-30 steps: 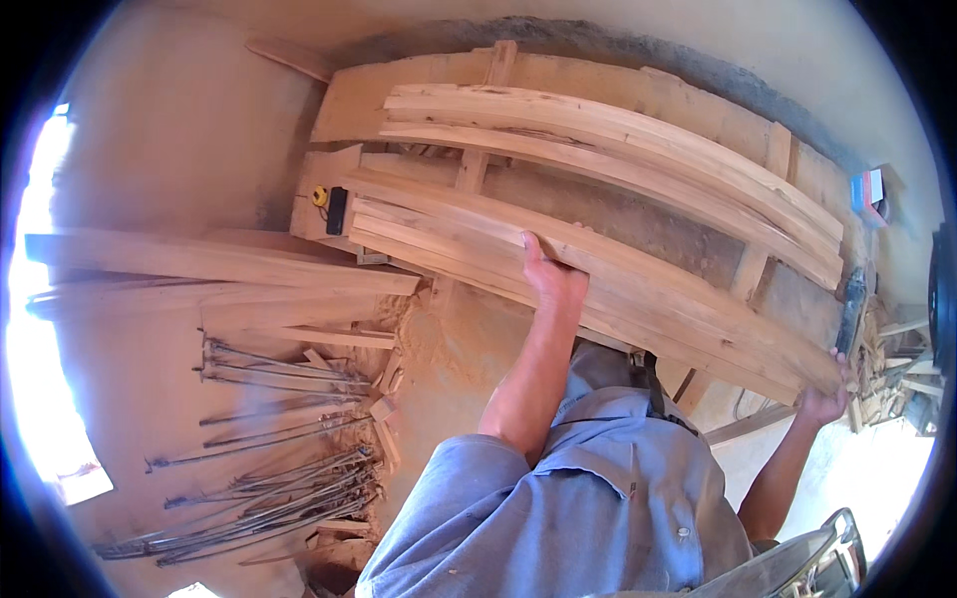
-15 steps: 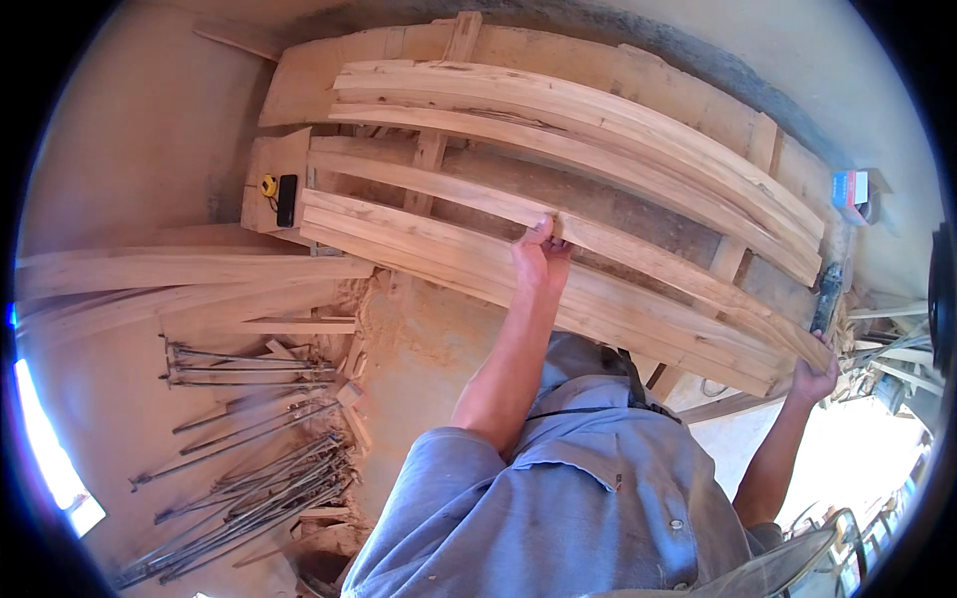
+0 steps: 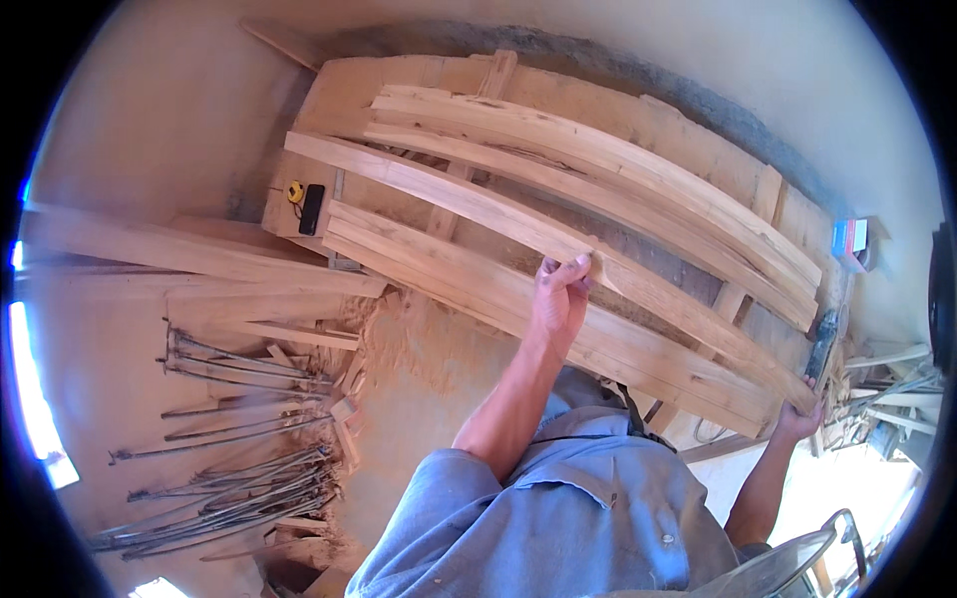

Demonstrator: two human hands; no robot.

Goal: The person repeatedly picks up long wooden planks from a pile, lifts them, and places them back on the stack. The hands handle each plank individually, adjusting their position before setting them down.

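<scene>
My left hand grips a long narrow wooden plank near its middle, thumb on the upper side and fingers curled round the near edge. My right hand grasps the same plank by its right end. The plank is lifted at a slant, and its left end juts over the back of the workbench. Behind it lie several long planks side by side. Closer to my body rests another group of planks, partly covered by my left hand and forearm.
A yellow tape measure and a black phone-like object sit at the bench's left end. A small red-and-blue box is at the far right. Metal bar clamps lie on the left, below more boards.
The held plank's left end has risen and shifted left relative to the bench, with both hands still on it. The whole view has tilted and shifted slightly.
</scene>
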